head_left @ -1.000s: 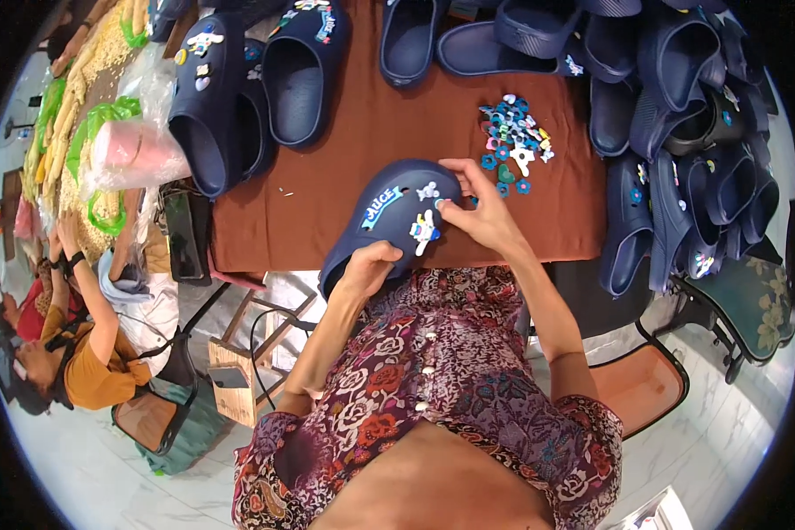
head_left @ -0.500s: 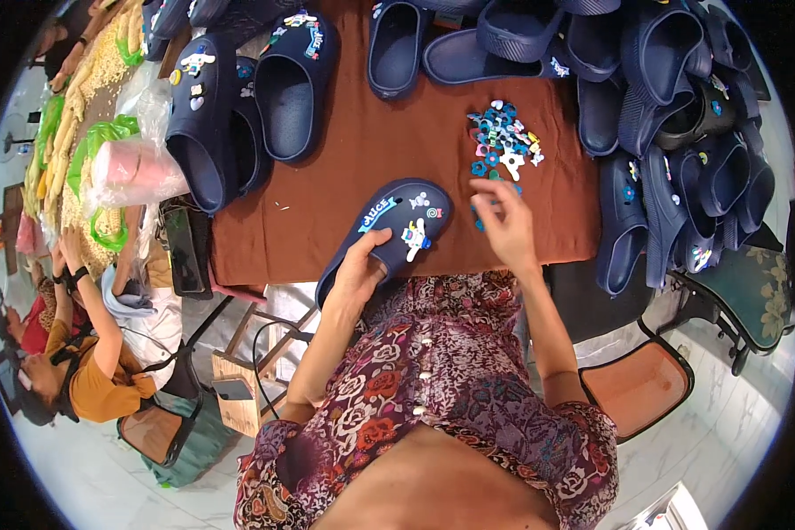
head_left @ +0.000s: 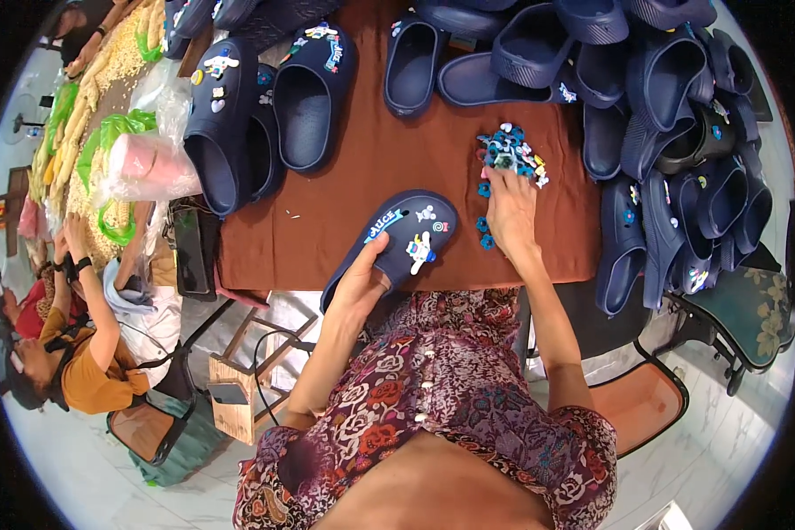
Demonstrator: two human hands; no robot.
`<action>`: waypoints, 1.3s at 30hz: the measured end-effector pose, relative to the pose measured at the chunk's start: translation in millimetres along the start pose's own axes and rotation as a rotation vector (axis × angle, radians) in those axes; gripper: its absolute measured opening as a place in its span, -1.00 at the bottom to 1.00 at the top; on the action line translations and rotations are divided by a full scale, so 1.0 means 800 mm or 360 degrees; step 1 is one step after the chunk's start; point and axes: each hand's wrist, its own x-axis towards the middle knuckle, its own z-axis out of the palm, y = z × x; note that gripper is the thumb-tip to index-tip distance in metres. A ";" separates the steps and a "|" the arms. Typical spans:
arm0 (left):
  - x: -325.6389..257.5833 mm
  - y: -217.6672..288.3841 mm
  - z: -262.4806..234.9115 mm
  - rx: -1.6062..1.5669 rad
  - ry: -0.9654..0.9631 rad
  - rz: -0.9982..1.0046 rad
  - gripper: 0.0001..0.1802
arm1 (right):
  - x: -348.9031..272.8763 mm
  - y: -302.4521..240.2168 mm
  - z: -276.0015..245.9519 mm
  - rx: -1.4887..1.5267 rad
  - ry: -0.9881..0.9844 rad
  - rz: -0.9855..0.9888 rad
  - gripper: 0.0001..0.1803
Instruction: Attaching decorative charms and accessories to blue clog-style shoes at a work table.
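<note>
My left hand (head_left: 360, 281) is closed around the heel side of a navy clog (head_left: 415, 212), thumb on top, at the near edge of the table. The clog's toe points away to the right; it bears a white character charm, a lettered banner charm and smaller charms. My right hand (head_left: 512, 216) is at a pile of small shoe charms (head_left: 526, 159), blue, white and yellow. Its fingers are bunched down against the pile, and the fingertips are partly hidden, so what they pinch cannot be made out. Several blue flower charms (head_left: 484, 231) lie beside that hand.
A brown cloth (head_left: 327, 230) covers the table. Decorated clogs (head_left: 314, 102) stand at the left, and more navy clogs (head_left: 662, 97) are heaped at back and right. A pink roll (head_left: 146, 168) in plastic lies left. Another person (head_left: 97, 362) works at far left; chairs (head_left: 640, 402) stand right.
My right hand has moved away from me, from just right of the clog onto the charm pile. My left hand keeps its hold on the clog. The whole view has shifted slightly.
</note>
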 end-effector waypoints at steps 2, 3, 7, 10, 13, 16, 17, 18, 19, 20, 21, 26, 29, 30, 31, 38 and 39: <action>-0.001 0.004 0.005 -0.0014 -0.0010 0.0028 -0.43 | -0.001 -0.002 -0.005 0.0086 -0.0091 0.0024 -0.57; 0.000 0.005 0.006 -0.0003 0.0104 0.0030 -0.45 | -0.001 -0.002 -0.007 0.0157 -0.0045 0.0044 -0.61; 0.005 0.009 -0.005 -0.0337 0.0084 -0.0045 -0.48 | 0.005 0.011 -0.010 0.0344 0.0087 0.0166 -0.74; 0.005 0.006 -0.002 -0.0188 0.0112 -0.0012 -0.48 | 0.021 0.023 -0.009 0.0359 0.0110 0.0235 -0.81; 0.004 0.001 0.000 -0.0146 0.0151 0.0013 -0.48 | 0.034 0.029 -0.002 0.0288 0.0074 0.0143 -0.81; 0.003 0.000 -0.002 -0.0166 0.0070 0.0003 -0.51 | 0.042 0.029 0.001 0.0021 0.0115 -0.0011 -0.75; 0.001 -0.001 -0.003 -0.0174 0.0023 -0.0007 -0.52 | 0.043 0.029 0.001 0.0039 0.0104 -0.0022 -0.75; -0.001 -0.002 -0.002 -0.0186 0.0031 0.0003 -0.52 | 0.044 0.030 0.000 0.0007 0.0055 -0.0024 -0.76; -0.002 -0.003 -0.003 -0.0192 0.0046 0.0009 -0.52 | 0.044 0.031 0.000 -0.0026 0.0007 -0.0024 -0.76; -0.003 -0.004 -0.004 -0.0127 0.0043 0.0027 -0.51 | 0.046 0.032 0.000 -0.0022 0.0004 -0.0030 -0.80; -0.004 -0.005 -0.005 -0.0061 0.0037 0.0042 -0.49 | 0.045 0.033 -0.003 -0.0014 -0.0007 -0.0036 -0.80; -0.004 -0.014 -0.008 -0.0082 0.0105 0.0068 -0.51 | 0.040 0.028 -0.016 0.0170 0.0012 -0.0002 -0.86; -0.005 -0.016 -0.007 -0.0081 0.0004 0.0047 -0.51 | 0.037 0.027 -0.019 0.0355 -0.0026 0.0083 -0.88; -0.004 -0.017 -0.007 -0.0055 -0.0034 0.0043 -0.50 | 0.036 0.028 -0.020 0.0459 -0.0096 0.0181 -0.89; -0.003 -0.019 -0.007 -0.0029 -0.0073 0.0038 -0.49 | 0.035 0.028 -0.021 0.0451 -0.0093 0.0186 -0.89; -0.005 -0.015 -0.002 -0.0182 -0.0111 0.0086 -0.52 | 0.015 0.049 -0.006 0.0377 -0.0142 0.0324 -0.88; -0.004 -0.015 -0.004 -0.0181 -0.0116 0.0082 -0.52 | 0.015 0.047 -0.009 0.0373 -0.0139 0.0327 -0.88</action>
